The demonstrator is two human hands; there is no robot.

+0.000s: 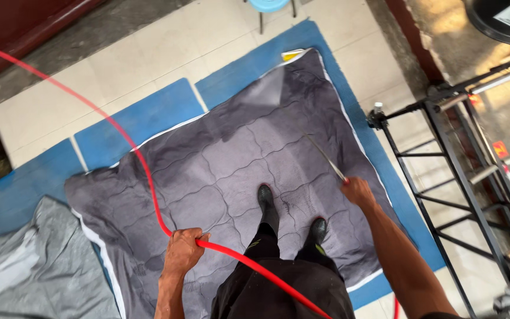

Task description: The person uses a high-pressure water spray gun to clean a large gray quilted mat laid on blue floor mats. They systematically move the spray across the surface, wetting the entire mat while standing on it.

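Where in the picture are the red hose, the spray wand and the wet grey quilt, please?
red hose [149,180]: head view, on the stretch curving over the quilt above the left hand.
spray wand [326,157]: head view, mid-shaft, above the right hand.
grey quilt [219,159]: head view, on a bare quilted panel near its middle.

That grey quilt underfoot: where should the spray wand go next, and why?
Probably sweep the wand in the right hand leftward. The grey quilt looks lighter near its far corner and darker elsewhere, while the left hand holds the red hose clear.
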